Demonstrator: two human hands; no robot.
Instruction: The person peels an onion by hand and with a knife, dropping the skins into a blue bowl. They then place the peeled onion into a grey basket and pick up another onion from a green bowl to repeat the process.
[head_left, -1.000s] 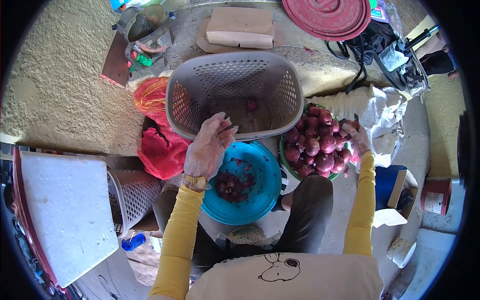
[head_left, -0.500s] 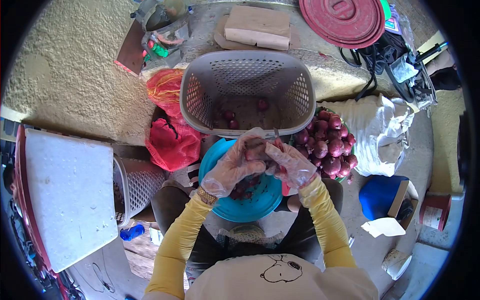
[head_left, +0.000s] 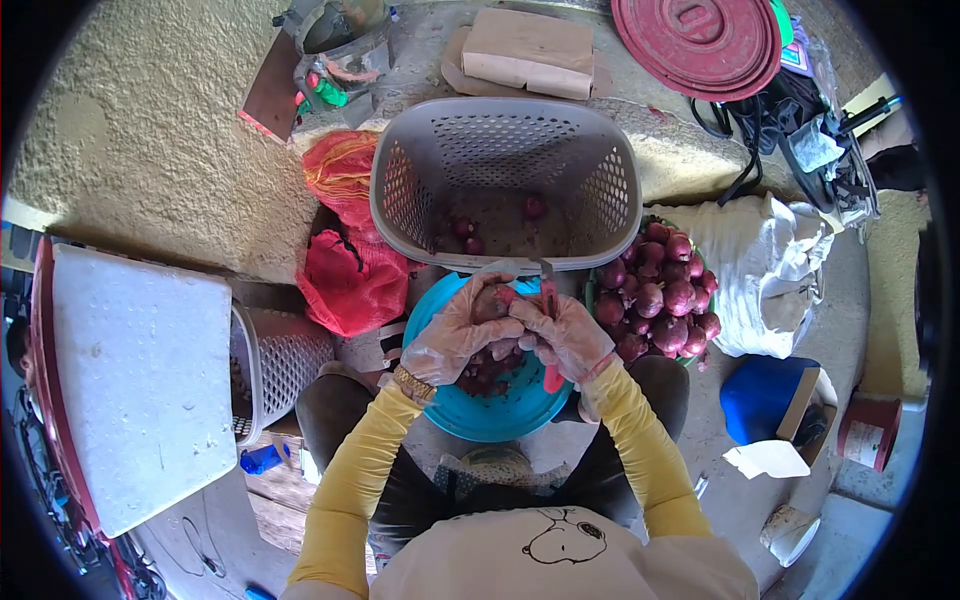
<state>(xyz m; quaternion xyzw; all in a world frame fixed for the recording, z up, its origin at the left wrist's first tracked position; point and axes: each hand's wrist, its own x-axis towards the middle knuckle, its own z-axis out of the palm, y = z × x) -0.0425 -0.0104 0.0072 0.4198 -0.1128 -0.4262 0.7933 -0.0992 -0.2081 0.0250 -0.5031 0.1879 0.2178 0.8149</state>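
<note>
Both my hands wear clear plastic gloves and meet above a turquoise basin [head_left: 440, 300]. My left hand [head_left: 450, 340] is closed around a red onion [head_left: 490, 303]. In my right hand [head_left: 572, 342] is a small knife [head_left: 549, 292] with a red handle, its blade upward; the fingertips of this hand also reach the onion. Below the hands, onion pieces and peelings [head_left: 488, 378] lie in the basin. A heap of red onions [head_left: 665, 285] sits to the right. Beyond the basin stands a grey perforated basket [head_left: 505, 262] with a few onions at its bottom.
A red mesh bag [head_left: 350, 280] slumps left of the basket, and a white sack [head_left: 770, 270] lies to the right. At left are a white foam lid [head_left: 145, 385] and another perforated basket [head_left: 285, 365]. A cardboard box [head_left: 528, 50] and red lid [head_left: 697, 45] lie at the back.
My hands have drawn slightly nearer to me, and the onion has turned in my left hand. The knife now points more upright. The whole view has shifted slightly.
</note>
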